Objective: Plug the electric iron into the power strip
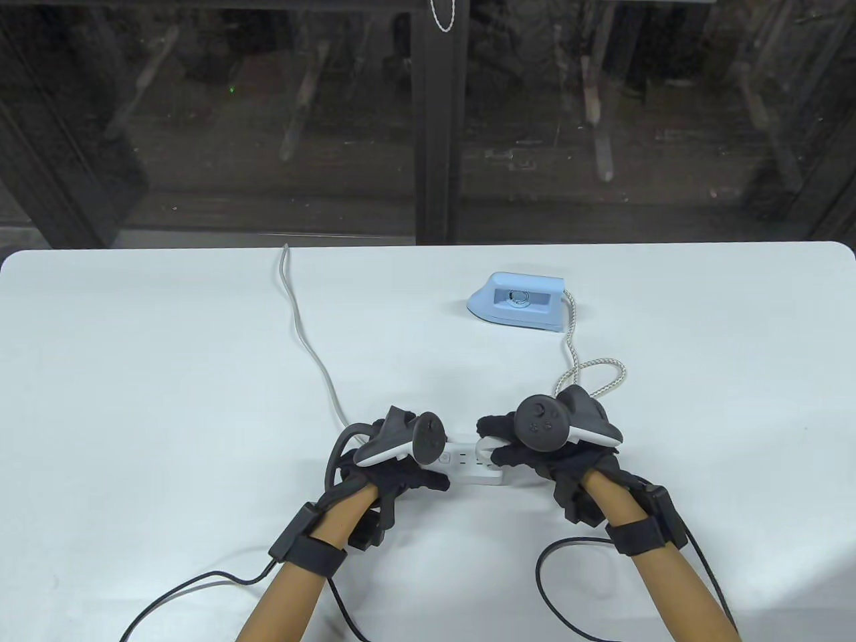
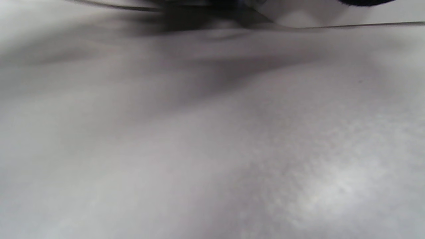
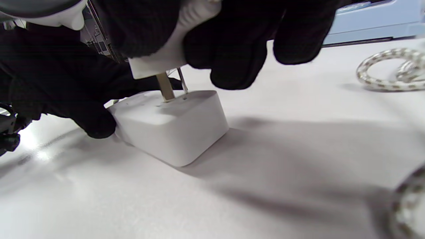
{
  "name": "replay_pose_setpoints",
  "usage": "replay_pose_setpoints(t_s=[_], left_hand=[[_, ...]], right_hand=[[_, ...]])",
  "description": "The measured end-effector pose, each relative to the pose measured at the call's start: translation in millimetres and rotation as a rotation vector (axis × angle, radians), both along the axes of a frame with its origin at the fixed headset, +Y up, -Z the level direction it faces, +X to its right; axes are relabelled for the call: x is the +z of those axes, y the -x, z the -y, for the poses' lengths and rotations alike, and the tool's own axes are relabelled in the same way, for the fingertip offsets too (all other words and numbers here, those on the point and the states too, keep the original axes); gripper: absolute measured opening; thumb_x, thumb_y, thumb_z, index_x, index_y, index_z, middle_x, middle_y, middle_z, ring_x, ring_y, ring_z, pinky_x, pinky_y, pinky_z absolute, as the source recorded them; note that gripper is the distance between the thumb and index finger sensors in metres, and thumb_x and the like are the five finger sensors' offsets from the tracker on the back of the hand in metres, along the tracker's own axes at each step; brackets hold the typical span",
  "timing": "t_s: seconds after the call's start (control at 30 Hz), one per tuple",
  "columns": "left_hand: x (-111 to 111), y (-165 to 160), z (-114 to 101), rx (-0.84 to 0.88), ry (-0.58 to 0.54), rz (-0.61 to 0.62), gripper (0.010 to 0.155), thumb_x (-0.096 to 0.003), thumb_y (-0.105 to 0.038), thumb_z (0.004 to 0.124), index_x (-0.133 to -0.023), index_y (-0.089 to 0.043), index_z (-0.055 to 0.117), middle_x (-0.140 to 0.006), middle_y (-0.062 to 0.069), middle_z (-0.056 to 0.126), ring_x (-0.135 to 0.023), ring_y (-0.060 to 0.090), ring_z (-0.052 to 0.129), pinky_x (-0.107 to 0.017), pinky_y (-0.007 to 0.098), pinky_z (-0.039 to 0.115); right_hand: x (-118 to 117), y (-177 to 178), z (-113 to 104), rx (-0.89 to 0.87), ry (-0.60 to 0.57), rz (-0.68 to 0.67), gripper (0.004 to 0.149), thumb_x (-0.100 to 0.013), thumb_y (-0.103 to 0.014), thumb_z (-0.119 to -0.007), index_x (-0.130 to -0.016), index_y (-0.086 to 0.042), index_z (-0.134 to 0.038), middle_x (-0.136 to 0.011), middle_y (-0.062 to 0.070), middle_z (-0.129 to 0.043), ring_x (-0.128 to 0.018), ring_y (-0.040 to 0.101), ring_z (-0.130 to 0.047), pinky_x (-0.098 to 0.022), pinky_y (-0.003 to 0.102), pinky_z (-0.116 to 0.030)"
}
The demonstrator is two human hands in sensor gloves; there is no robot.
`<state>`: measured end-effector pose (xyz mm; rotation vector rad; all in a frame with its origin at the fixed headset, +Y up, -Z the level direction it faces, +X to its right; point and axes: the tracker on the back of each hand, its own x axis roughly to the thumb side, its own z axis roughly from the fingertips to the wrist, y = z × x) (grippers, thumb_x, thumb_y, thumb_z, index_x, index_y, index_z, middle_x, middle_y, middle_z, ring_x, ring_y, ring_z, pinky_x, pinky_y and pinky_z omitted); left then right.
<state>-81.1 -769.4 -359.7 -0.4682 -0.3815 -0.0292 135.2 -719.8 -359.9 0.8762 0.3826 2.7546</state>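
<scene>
A white power strip [image 1: 476,467] lies near the table's front edge. My left hand [image 1: 428,476] holds its left end down; in the right wrist view its gloved fingers [image 3: 89,122] touch the strip [image 3: 176,126]. My right hand [image 1: 496,447] pinches the iron's white plug [image 3: 162,56] upright over the strip, with the prongs' tips in the slots and most of their length showing. The light blue iron [image 1: 518,301] sits flat at the back right. Its braided cord [image 1: 592,371] loops down to my right hand. The left wrist view shows only blurred table.
The strip's grey cable [image 1: 304,328] runs from the strip's left end to the table's back edge. Black glove wires [image 1: 568,555] trail off both wrists at the front edge. The white table [image 1: 134,368] ends at a dark window wall behind.
</scene>
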Motion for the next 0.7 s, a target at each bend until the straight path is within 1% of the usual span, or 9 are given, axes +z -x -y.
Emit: replay_pose_setpoints(t_s=[0.13, 0.17, 0.3, 0.33, 0.37, 0.43, 0.5, 0.57, 0.7], left_hand=[[0.4, -0.4, 0.1, 0.005, 0.0, -0.004, 0.081, -0.0366, -0.067, 0.06, -0.108, -0.035, 0.038, -0.123, -0.005, 0.031, -0.117, 0.029, 0.029, -0.085, 0.057, 0.037], [0.5, -0.4, 0.2, 0.001, 0.002, -0.003, 0.081, -0.0366, -0.067, 0.06, -0.108, -0.036, 0.037, -0.123, -0.003, 0.031, -0.117, 0.029, 0.029, -0.085, 0.057, 0.037], [1.1, -0.8, -0.3, -0.002, -0.006, -0.002, 0.081, -0.0367, -0.068, 0.059, -0.108, -0.035, 0.037, -0.123, -0.003, 0.032, -0.116, 0.029, 0.029, -0.085, 0.057, 0.037], [1.2, -1.0, 0.0, -0.004, -0.005, -0.001, 0.082, -0.0369, -0.068, 0.059, -0.108, -0.035, 0.037, -0.123, -0.003, 0.031, -0.116, 0.029, 0.029, -0.085, 0.058, 0.037], [1.4, -1.0, 0.1, -0.002, -0.008, -0.002, 0.082, -0.0367, -0.068, 0.059, -0.108, -0.035, 0.037, -0.123, -0.003, 0.032, -0.116, 0.029, 0.029, -0.085, 0.057, 0.037], [1.3, -1.5, 0.2, -0.005, -0.009, -0.001, 0.082, -0.0367, -0.067, 0.059, -0.108, -0.035, 0.037, -0.123, -0.003, 0.032, -0.116, 0.029, 0.029, -0.085, 0.057, 0.037], [1.5, -1.4, 0.1, -0.005, -0.007, -0.001, 0.082, -0.0367, -0.067, 0.059, -0.108, -0.035, 0.037, -0.123, -0.003, 0.031, -0.116, 0.029, 0.028, -0.085, 0.057, 0.037], [1.8, -1.7, 0.4, -0.006, -0.007, 0.0, 0.082, -0.0367, -0.067, 0.059, -0.108, -0.035, 0.037, -0.123, -0.003, 0.031, -0.116, 0.029, 0.028, -0.085, 0.057, 0.037], [2.5, -2.0, 0.4, -0.012, -0.009, -0.002, 0.082, -0.0369, -0.067, 0.059, -0.108, -0.035, 0.037, -0.123, -0.003, 0.031, -0.116, 0.029, 0.029, -0.085, 0.057, 0.037]], right_hand=[[1.4, 3.7, 6.2, 0.036, -0.014, 0.008, 0.058, -0.048, -0.039, -0.075, -0.103, -0.03, -0.06, -0.088, 0.001, -0.083, -0.075, 0.022, -0.091, -0.067, 0.056, -0.071], [1.4, 3.9, 6.8, 0.04, -0.004, 0.016, 0.058, -0.048, -0.039, -0.075, -0.103, -0.03, -0.06, -0.088, 0.002, -0.083, -0.075, 0.023, -0.091, -0.067, 0.056, -0.071], [2.9, 5.1, 9.4, 0.055, 0.014, 0.044, 0.058, -0.048, -0.039, -0.076, -0.103, -0.03, -0.06, -0.088, 0.002, -0.083, -0.075, 0.025, -0.09, -0.067, 0.058, -0.07], [3.4, 7.8, 14.8, 0.104, 0.012, 0.05, 0.058, -0.048, -0.04, -0.075, -0.103, -0.031, -0.058, -0.088, 0.002, -0.082, -0.076, 0.025, -0.089, -0.067, 0.058, -0.069], [4.9, 5.2, 13.8, 0.075, -0.013, 0.054, 0.058, -0.047, -0.04, -0.075, -0.102, -0.032, -0.059, -0.086, 0.001, -0.082, -0.075, 0.024, -0.089, -0.067, 0.058, -0.07], [5.8, 3.2, 18.5, 0.1, -0.001, 0.097, 0.058, -0.046, -0.04, -0.076, -0.101, -0.033, -0.059, -0.084, -0.001, -0.083, -0.073, 0.023, -0.09, -0.066, 0.058, -0.07], [5.5, 0.0, 22.0, 0.036, 0.023, 0.107, 0.058, -0.046, -0.04, -0.076, -0.102, -0.033, -0.06, -0.083, 0.0, -0.083, -0.073, 0.025, -0.089, -0.066, 0.059, -0.07], [5.6, -1.5, 23.4, 0.012, 0.043, 0.122, 0.058, -0.046, -0.039, -0.077, -0.102, -0.033, -0.06, -0.084, 0.001, -0.082, -0.074, 0.026, -0.088, -0.066, 0.06, -0.069], [6.1, 0.6, 22.0, 0.049, 0.031, 0.122, 0.058, -0.046, -0.039, -0.076, -0.102, -0.034, -0.059, -0.084, 0.0, -0.082, -0.076, 0.026, -0.088, -0.067, 0.06, -0.068]])
